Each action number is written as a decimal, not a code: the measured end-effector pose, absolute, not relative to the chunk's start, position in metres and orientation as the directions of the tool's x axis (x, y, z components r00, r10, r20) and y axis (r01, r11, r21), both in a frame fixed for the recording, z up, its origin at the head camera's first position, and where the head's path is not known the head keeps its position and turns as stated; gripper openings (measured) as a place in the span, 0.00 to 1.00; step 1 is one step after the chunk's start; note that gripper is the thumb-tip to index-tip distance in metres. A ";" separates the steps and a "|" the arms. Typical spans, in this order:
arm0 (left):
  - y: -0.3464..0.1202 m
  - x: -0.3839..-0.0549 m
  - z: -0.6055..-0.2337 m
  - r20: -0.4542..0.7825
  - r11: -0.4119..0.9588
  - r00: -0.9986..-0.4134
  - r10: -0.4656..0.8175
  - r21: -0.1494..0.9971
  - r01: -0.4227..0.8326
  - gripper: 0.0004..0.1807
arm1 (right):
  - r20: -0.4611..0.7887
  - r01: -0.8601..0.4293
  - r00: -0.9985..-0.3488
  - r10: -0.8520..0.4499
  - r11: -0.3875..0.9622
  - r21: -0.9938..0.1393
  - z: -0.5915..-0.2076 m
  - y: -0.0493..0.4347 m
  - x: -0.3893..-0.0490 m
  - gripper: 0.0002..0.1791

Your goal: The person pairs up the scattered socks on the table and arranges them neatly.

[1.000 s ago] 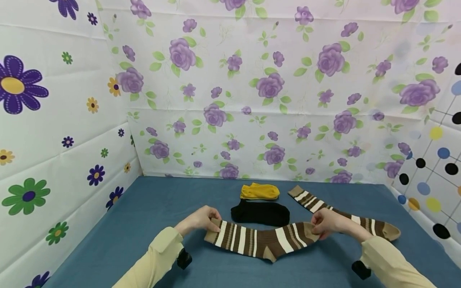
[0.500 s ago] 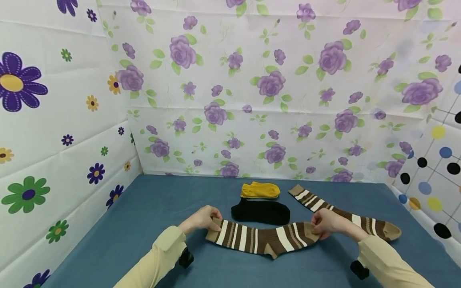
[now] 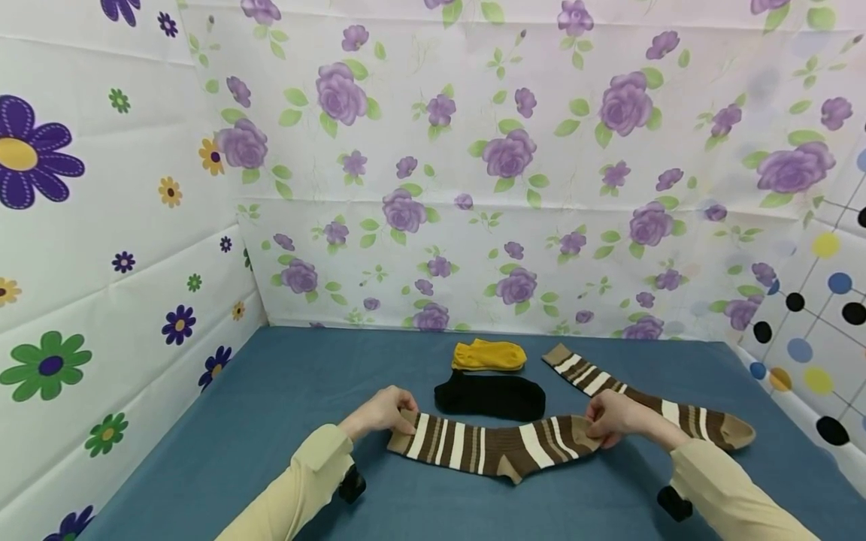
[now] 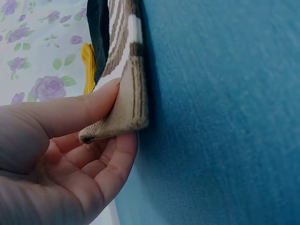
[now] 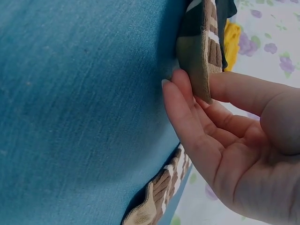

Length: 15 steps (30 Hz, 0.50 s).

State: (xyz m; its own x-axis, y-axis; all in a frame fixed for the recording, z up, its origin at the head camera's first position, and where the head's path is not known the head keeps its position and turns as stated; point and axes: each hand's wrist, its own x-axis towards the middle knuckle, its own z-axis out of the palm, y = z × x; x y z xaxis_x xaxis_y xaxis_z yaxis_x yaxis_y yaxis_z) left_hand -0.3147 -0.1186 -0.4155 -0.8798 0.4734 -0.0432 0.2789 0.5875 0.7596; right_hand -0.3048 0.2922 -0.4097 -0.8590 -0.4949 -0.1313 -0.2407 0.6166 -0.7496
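Observation:
A brown sock with white and tan stripes (image 3: 467, 446) is stretched sideways between both hands, its tan heel pointing toward the near side. My left hand (image 3: 383, 412) pinches the tan cuff; in the left wrist view the thumb lies on top of the cuff (image 4: 126, 105) and the fingers are beneath. My right hand (image 3: 617, 418) pinches the tan toe end (image 5: 202, 70) between thumb and fingers. Behind the held sock lies a black sock (image 3: 490, 396), and a yellow sock (image 3: 489, 355) sits farther back. A matching striped sock (image 3: 649, 402) lies at the right, partly hidden by the right hand.
All of this is on a blue cloth-covered table (image 3: 271, 406). A floral curtain (image 3: 460, 248) stands along the back edge, with a flowered sheet (image 3: 135, 248) on the left and a dotted sheet (image 3: 812, 315) on the right.
Both hands keep their hold on the striped sock and stay almost in place. The whole view has shifted slightly with the head; the other socks lie as before.

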 end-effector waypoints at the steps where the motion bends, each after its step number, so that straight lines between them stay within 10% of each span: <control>1: -0.119 -0.315 -0.416 -0.043 0.587 -0.880 0.473 0.760 0.278 0.11 | -0.130 -0.243 -0.859 -0.495 0.618 -0.748 -0.409 0.292 -0.305 0.05; 15: -0.117 -0.313 -0.417 0.019 0.662 -0.889 0.457 0.660 0.355 0.11 | -0.151 -0.218 -0.868 -0.474 0.635 -0.741 -0.410 0.290 -0.302 0.05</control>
